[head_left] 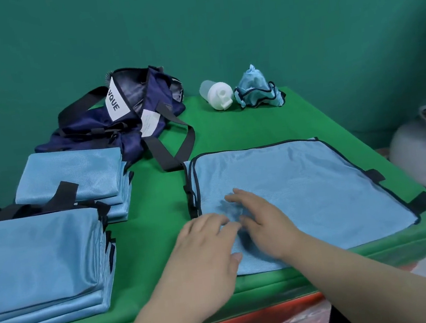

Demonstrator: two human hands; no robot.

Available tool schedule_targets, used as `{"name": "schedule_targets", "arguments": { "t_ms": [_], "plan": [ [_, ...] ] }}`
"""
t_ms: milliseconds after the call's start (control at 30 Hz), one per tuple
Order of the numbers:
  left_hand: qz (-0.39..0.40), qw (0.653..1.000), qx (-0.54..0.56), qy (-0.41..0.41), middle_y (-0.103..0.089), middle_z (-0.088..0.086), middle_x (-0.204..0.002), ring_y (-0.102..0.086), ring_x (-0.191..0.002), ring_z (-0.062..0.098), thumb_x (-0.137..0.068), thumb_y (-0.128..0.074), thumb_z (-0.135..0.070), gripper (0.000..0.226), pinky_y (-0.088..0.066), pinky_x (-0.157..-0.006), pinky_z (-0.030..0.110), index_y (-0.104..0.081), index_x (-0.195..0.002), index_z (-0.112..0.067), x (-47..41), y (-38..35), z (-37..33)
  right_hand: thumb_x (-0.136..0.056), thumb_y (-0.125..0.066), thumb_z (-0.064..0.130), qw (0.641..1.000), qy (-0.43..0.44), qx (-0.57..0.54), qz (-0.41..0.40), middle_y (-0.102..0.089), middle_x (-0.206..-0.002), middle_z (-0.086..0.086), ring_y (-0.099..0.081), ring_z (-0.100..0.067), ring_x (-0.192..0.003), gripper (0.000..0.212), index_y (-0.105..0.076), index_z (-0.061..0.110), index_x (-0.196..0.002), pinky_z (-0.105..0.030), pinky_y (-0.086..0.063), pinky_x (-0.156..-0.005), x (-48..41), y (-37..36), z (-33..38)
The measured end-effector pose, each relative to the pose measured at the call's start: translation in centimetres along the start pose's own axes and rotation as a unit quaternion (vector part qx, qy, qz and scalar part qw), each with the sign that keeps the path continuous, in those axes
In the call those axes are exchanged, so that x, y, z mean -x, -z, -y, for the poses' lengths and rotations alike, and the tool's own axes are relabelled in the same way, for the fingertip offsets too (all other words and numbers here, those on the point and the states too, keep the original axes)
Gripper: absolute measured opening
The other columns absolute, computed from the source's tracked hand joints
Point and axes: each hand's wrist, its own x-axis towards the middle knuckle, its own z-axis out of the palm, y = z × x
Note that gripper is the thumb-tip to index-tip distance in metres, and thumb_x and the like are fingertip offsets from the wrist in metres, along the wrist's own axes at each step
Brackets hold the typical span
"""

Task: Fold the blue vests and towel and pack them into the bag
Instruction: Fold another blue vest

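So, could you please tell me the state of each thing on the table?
Bag: open, slumped.
Flat vest: spread out, under both hands.
Near stack: folded.
Far stack: folded.
Back vest: crumpled.
Bottle: lying down, capped.
Left hand: open, on flat vest.
Right hand: open, on flat vest.

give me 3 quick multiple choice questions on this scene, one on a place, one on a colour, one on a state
1. Where does the white bottle lie? A between the bag and the crumpled cloth; B on the floor; C inside the bag.
2. The bag's colour? A red; B navy; C yellow.
3. The vest under the left hand and right hand is: A spread flat; B rolled up; C hanging.
Answers: 1 A, it lies on the table between them; 2 B, its fabric is dark blue; 3 A, it lies unrolled on the table.
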Motion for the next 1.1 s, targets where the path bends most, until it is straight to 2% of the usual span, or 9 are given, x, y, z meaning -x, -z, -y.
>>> {"name": "schedule_targets", "arguments": {
  "t_ms": [67, 133, 300, 567, 600, 700, 767, 1000, 1100],
  "plan": [
    [0.04, 0.999, -0.002, 0.009, -0.056, -0.012, -0.121, -0.049, -0.12, 0.014, -0.077, -0.04, -0.063, 0.058, -0.04, -0.105, 0.034, -0.06, -0.122, -0.033, -0.1, 0.1, 0.1, -0.094, -0.047, 0.014, 0.996, -0.029, -0.078, -0.037, -0.042, -0.151, 0.016, -0.036, 0.005, -0.139, 0.042, -0.059, 0.035, -0.129, -0.01, -0.025, -0.109, 0.3, 0.5, 0.3],
    [0.065, 0.998, 0.002, 0.01, -0.045, -0.013, -0.135, -0.037, -0.133, 0.013, -0.081, -0.041, -0.07, 0.064, -0.024, -0.114, 0.034, -0.051, -0.134, -0.036, -0.1, 0.1, 0.3, -0.096, -0.052, 0.009, 0.989, -0.048, -0.118, -0.068, -0.048, -0.146, 0.017, -0.04, 0.01, -0.133, 0.038, -0.064, 0.036, -0.12, -0.003, -0.027, -0.102, 0.5, 1.1, 0.6],
    [0.102, 0.994, -0.025, 0.024, -0.029, -0.016, -0.149, -0.019, -0.142, 0.008, -0.083, -0.058, -0.067, 0.071, -0.006, -0.12, 0.031, -0.036, -0.146, -0.04, 0.4, 0.2, 0.1, -0.096, -0.058, 0.016, 0.995, -0.045, -0.055, -0.075, -0.056, -0.127, 0.023, -0.047, 0.007, -0.122, 0.03, -0.063, 0.045, -0.103, 0.0, -0.03, -0.092, 2.7, 4.2, 0.7],
    [0.141, 0.987, -0.051, 0.055, -0.03, -0.02, -0.152, -0.028, -0.141, 0.007, -0.083, -0.059, -0.069, 0.07, -0.014, -0.119, 0.029, -0.04, -0.144, -0.041, 1.7, 1.2, -0.7, -0.089, -0.068, 0.02, 0.987, -0.037, 0.156, -0.008, -0.062, -0.119, 0.009, -0.051, -0.005, -0.119, 0.023, -0.069, 0.022, -0.112, 0.002, -0.02, -0.096, 9.6, 14.2, -4.7],
    [0.142, 0.987, -0.053, 0.057, -0.031, -0.021, -0.152, -0.03, -0.141, 0.006, -0.082, -0.059, -0.069, 0.071, -0.015, -0.118, 0.028, -0.04, -0.144, -0.042, 1.7, 1.3, -0.8, -0.087, -0.068, 0.024, 0.984, -0.039, 0.172, -0.008, -0.062, -0.115, 0.011, -0.052, -0.006, -0.116, 0.023, -0.07, 0.022, -0.11, -0.001, -0.024, -0.098, 10.5, 15.3, -5.5],
    [0.151, 0.986, -0.04, 0.062, -0.032, -0.022, -0.152, -0.033, -0.14, 0.005, -0.082, -0.063, -0.067, 0.068, -0.02, -0.115, 0.026, -0.043, -0.142, -0.042, 1.7, 1.7, -1.1, -0.079, -0.064, 0.046, 0.975, -0.043, 0.217, 0.0, -0.064, -0.107, 0.012, -0.058, -0.011, -0.106, 0.036, -0.071, 0.022, -0.105, -0.034, -0.045, -0.1, 12.6, 18.3, -8.3],
    [0.159, 0.985, -0.028, 0.067, -0.032, -0.023, -0.152, -0.034, -0.139, 0.004, -0.081, -0.067, -0.064, 0.066, -0.024, -0.113, 0.025, -0.046, -0.14, -0.042, 1.7, 2.0, -0.9, -0.074, -0.066, 0.054, 0.969, -0.057, 0.242, 0.007, -0.063, -0.108, 0.013, -0.058, -0.011, -0.106, 0.045, -0.072, 0.024, -0.107, -0.042, -0.048, -0.098, 13.3, 19.7, -10.0],
    [0.188, 0.98, -0.005, 0.064, -0.045, -0.033, -0.129, -0.048, -0.12, -0.004, -0.08, -0.074, -0.055, 0.034, -0.037, -0.099, 0.018, -0.06, -0.111, -0.049, 0.3, 2.8, 0.7, -0.076, -0.084, 0.043, 0.974, -0.115, 0.194, 0.031, -0.059, -0.111, 0.018, -0.054, -0.002, -0.104, 0.04, -0.068, 0.032, -0.112, -0.024, -0.043, -0.096, 13.3, 21.5, -12.2],
    [0.17, 0.983, -0.049, 0.056, -0.053, -0.028, -0.126, -0.054, -0.114, -0.002, -0.09, -0.068, -0.04, 0.029, -0.039, -0.094, 0.015, -0.064, -0.119, -0.039, 0.0, 2.6, 1.5, -0.078, -0.084, 0.035, 0.977, -0.125, 0.174, 0.012, -0.063, -0.104, 0.018, -0.057, 0.0, -0.096, 0.033, -0.069, 0.032, -0.107, -0.014, -0.041, -0.082, 13.0, 22.1, -12.9]
  ]
}}
